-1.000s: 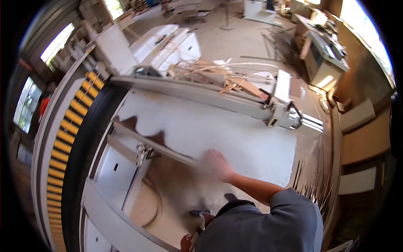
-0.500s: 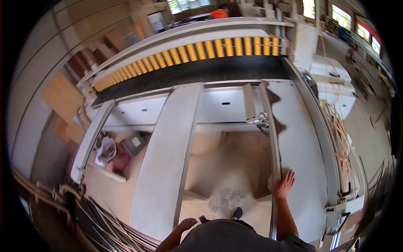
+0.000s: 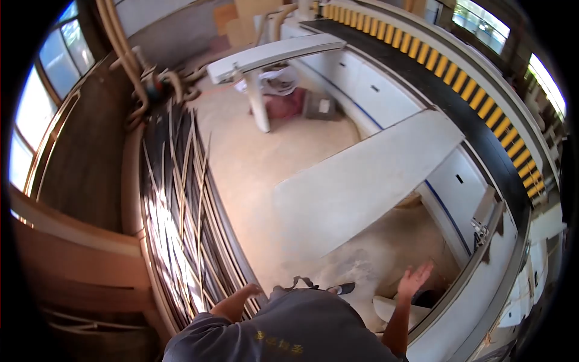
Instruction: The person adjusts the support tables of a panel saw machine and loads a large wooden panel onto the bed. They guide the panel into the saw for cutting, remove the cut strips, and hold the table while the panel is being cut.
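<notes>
My right hand (image 3: pixel 416 280) is raised with its fingers spread, holding nothing. It appears over the gap between the long pale support arm (image 3: pixel 368 175) and the right-hand white table (image 3: pixel 482 301) of a large panel machine. My left hand (image 3: pixel 253 291) hangs low beside my body, next to a bundle of long thin strips (image 3: pixel 190 229). Blur hides how its fingers are set, and I see no object in it.
Black-and-yellow striping (image 3: pixel 449 66) runs along the machine's beam. A second support arm (image 3: pixel 277 54) juts out at the far side, near a grey box (image 3: pixel 319 105) and a white bag (image 3: pixel 280 81) on the dusty floor (image 3: pixel 241 163). Brown boards (image 3: pixel 84 241) stand at left.
The view has swung left, bringing the strips and brown boards into sight. My right hand has lifted off the white table. My left hand stays low by my side.
</notes>
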`<state>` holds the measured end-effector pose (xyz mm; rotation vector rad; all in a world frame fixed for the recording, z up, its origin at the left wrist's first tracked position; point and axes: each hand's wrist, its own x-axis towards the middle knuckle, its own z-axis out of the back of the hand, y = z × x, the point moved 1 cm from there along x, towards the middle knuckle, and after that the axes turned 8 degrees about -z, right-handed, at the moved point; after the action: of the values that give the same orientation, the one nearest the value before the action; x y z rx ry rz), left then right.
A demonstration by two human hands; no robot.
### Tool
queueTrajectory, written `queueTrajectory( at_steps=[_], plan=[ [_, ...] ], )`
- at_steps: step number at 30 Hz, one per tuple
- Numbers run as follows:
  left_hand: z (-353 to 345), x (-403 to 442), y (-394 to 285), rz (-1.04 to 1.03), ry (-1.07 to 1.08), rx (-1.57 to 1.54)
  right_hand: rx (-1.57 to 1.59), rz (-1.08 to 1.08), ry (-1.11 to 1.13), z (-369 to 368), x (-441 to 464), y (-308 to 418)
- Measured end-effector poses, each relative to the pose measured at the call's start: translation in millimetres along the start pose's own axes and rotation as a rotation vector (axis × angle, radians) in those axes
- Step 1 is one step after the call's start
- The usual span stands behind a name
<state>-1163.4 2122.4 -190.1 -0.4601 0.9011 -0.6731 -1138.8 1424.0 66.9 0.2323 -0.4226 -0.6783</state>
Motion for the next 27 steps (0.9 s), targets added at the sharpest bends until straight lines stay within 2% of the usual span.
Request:
queueTrajectory(
  at_steps=[3, 6, 8, 10, 12, 13, 15, 16, 17, 20, 22, 23, 24, 27],
  plan=[
    [-25, -100, 69, 0.282, -0.037, -0.237, 0.042, 0.240, 0.118, -8, -34, 158],
    [-51, -174, 115, 0.559, -0.396, -0.162, 0.226, 0.401, 0.191, -35, -57, 267],
    [-41, -227, 110, 0.814, -0.683, -1.173, 0.229, 0.395, 0.252, -62, -70, 318],
    [-28, -270, 100, 0.854, -0.748, -1.093, 0.192, 0.388, 0.309, -95, -75, 354],
    [-57, -295, 109, 0.850, -1.009, -1.227, 0.113, 0.382, 0.358, -131, -76, 384],
    [-63, -309, 105, 0.910, -1.010, -1.137, -0.077, 0.378, 0.368, -140, -79, 402],
    [-80, -322, 98, 0.992, -1.013, -1.065, -0.134, 0.362, 0.334, -159, -71, 432],
    [-111, -317, 111, 0.954, -1.057, -1.256, -0.163, 0.350, 0.315, -171, -64, 446],
    [-113, -316, 98, 0.970, -1.018, -1.317, -0.199, 0.337, 0.304, -184, -52, 454],
    [-112, -302, 82, 0.936, -0.789, -1.502, -0.290, 0.308, 0.236, -218, -21, 494],
    [-69, -305, 73, 0.853, -0.593, -1.217, -0.308, 0.255, 0.214, -242, 6, 522],
    [-41, -308, 71, 0.889, -0.545, -1.215, -0.314, 0.228, 0.202, -254, 21, 534],
    [-59, -305, 100, 0.814, -0.572, -0.957, -0.316, 0.184, 0.194, -266, 37, 546],
    [-45, -303, 162, 0.903, -0.679, -0.966, -0.319, 0.056, 0.174, -304, 88, 577]
  ],
)
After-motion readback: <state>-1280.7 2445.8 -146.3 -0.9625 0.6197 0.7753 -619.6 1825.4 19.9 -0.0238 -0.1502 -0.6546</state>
